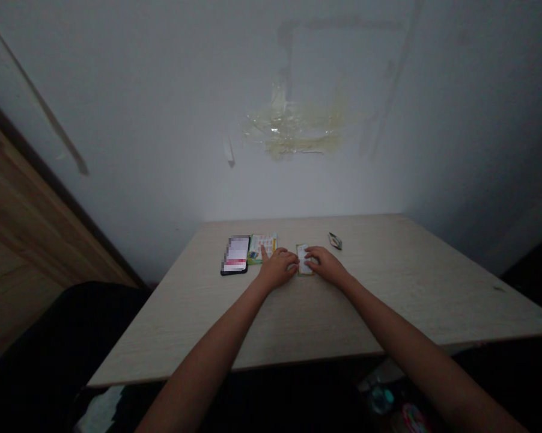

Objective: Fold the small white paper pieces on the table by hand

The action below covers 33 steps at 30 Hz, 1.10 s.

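Note:
Both my arms reach out over a pale wooden table (388, 300). Between my hands lies a small white card with a green-yellow border (303, 263). My left hand (277, 267) rests at the card's left edge, fingers curled onto it and one finger stretched out toward the printed sheet behind. My right hand (327, 264) presses its fingertips on the card's right side. Which fingers actually grip the card is too small to make out.
A phone (235, 255) with a lit screen lies left of my hands. Beside it sits a colourful printed sheet (262, 247). A small dark object (334, 240) lies further back on the right. A white wall with tape residue (293, 129) stands right behind the table.

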### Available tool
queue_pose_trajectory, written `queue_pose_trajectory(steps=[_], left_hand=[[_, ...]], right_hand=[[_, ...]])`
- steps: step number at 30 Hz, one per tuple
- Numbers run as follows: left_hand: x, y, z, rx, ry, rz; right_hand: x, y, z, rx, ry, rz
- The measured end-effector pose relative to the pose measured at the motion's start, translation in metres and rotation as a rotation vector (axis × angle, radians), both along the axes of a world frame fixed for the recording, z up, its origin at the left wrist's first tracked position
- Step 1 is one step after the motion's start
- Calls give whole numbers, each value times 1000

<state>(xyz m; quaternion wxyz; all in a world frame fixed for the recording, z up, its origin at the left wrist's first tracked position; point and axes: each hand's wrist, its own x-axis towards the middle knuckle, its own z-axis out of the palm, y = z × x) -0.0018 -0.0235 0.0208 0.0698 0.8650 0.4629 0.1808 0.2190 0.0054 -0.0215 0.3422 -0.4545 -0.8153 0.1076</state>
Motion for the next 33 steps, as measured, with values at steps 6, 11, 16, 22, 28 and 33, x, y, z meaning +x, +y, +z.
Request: queue_pose_trajectory(steps=[6,11,16,22,28,33], left_hand=[[1,0,0,29,-1,7],[2,0,-1,29,13,24],[2,0,-1,26,-10,18],[2,0,-1,24,6,26],[1,1,-2,1,7,24],[1,-1,-1,2,12,31]], right_hand=[[3,1,3,-6,-6,-91],[5,5,2,-28,4,-113],[6,11,-3,-40,58,-127],[6,18,-3,-58,8,-184],[8,20,0,-14,-58,-143],[9,21,3,-43,-67,-134]])
